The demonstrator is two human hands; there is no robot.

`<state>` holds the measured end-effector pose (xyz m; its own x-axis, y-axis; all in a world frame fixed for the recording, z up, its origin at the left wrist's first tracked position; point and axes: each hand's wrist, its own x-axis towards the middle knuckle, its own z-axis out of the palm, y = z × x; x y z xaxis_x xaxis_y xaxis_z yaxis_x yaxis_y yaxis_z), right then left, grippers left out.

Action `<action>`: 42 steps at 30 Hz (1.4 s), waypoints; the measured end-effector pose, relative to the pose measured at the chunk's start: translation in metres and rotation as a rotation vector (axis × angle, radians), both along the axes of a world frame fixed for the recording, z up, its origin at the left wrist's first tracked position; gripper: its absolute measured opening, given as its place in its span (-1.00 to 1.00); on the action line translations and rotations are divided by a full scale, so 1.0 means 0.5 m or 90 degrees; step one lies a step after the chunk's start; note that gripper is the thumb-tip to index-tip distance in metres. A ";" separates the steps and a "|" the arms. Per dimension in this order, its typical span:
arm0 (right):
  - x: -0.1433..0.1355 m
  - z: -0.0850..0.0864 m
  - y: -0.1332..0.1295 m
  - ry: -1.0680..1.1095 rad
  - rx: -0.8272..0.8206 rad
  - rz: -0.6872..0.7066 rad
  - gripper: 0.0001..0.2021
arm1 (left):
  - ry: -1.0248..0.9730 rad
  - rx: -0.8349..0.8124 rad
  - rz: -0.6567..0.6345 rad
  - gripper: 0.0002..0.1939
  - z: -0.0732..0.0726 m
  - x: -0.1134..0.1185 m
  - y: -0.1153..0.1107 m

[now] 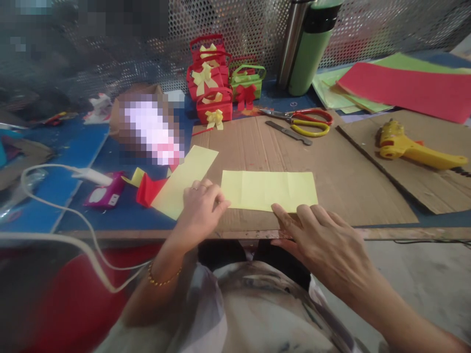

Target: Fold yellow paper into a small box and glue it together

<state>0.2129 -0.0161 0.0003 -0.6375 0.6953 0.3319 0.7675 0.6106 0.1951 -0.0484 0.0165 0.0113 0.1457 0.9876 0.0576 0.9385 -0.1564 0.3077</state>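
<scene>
A folded yellow paper strip [277,190] with upright crease lines lies flat on the cardboard. At its lower left corner, my left hand [202,206] has its fingers curled and its thumb and fingertips closed on the paper. My right hand [324,240] is at the lower edge, its index fingertip pressing there and the other fingers bent; the thumb lies lower, near the table edge. A second yellow paper piece [191,169] runs slantwise, partly under my left hand.
Scissors [312,122] and a grey blade [289,133] lie behind the paper. To the right is a yellow glue gun [415,147] on a cardboard sheet [368,181]. Red paper baskets [215,108], a green bottle [312,54], coloured sheets [412,88] and a cabled purple item [105,191] surround it.
</scene>
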 end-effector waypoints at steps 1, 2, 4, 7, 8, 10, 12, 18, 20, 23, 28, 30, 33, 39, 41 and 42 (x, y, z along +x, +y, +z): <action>0.000 -0.001 0.000 -0.003 -0.004 0.001 -0.59 | -0.003 0.001 0.001 -0.81 0.000 -0.002 -0.001; 0.001 -0.001 0.000 -0.005 -0.007 0.001 -0.59 | -0.004 0.004 0.003 -0.82 0.000 -0.004 -0.002; 0.002 -0.002 -0.001 -0.005 -0.006 0.001 -0.59 | -0.006 0.005 0.006 -0.84 0.002 -0.008 -0.004; 0.002 -0.002 0.000 -0.005 -0.001 0.004 -0.60 | -0.016 -0.005 0.010 -0.87 0.006 -0.010 -0.004; 0.002 -0.002 0.000 -0.004 0.001 0.005 -0.61 | -0.021 -0.007 0.010 -0.88 0.006 -0.010 -0.004; 0.001 0.000 0.001 -0.002 0.005 0.006 -0.61 | -0.020 -0.007 0.008 -0.91 0.006 -0.008 -0.005; 0.000 0.001 0.001 0.002 0.011 0.007 -0.62 | 0.010 0.020 -0.001 -0.92 0.003 -0.003 -0.009; -0.004 0.003 0.002 0.005 0.014 0.002 -0.64 | 0.195 0.199 -0.143 -0.70 -0.001 0.020 -0.048; -0.005 0.003 0.002 0.008 0.012 -0.002 -0.65 | 0.227 0.213 -0.199 -0.66 0.001 0.023 -0.065; -0.006 0.003 0.001 0.011 0.000 -0.005 -0.64 | 0.241 0.249 -0.219 -0.61 0.002 0.024 -0.088; -0.003 -0.001 0.000 0.010 -0.002 -0.004 -0.61 | 0.253 0.284 -0.198 -0.54 -0.006 0.031 -0.110; -0.002 -0.003 0.000 0.010 0.000 -0.003 -0.61 | 0.279 0.292 -0.192 -0.52 -0.007 0.036 -0.113; -0.001 -0.007 0.000 0.017 0.001 0.004 -0.61 | 0.312 0.334 -0.180 -0.54 -0.007 0.043 -0.113; 0.000 -0.009 0.000 0.030 0.002 0.012 -0.59 | 0.361 0.372 -0.193 -0.59 -0.002 0.053 -0.110; -0.001 -0.010 0.001 0.035 0.007 0.014 -0.59 | 0.371 0.376 -0.198 -0.58 -0.003 0.053 -0.111; -0.001 -0.010 0.001 0.036 0.010 0.013 -0.60 | 0.376 0.378 -0.199 -0.57 -0.004 0.053 -0.112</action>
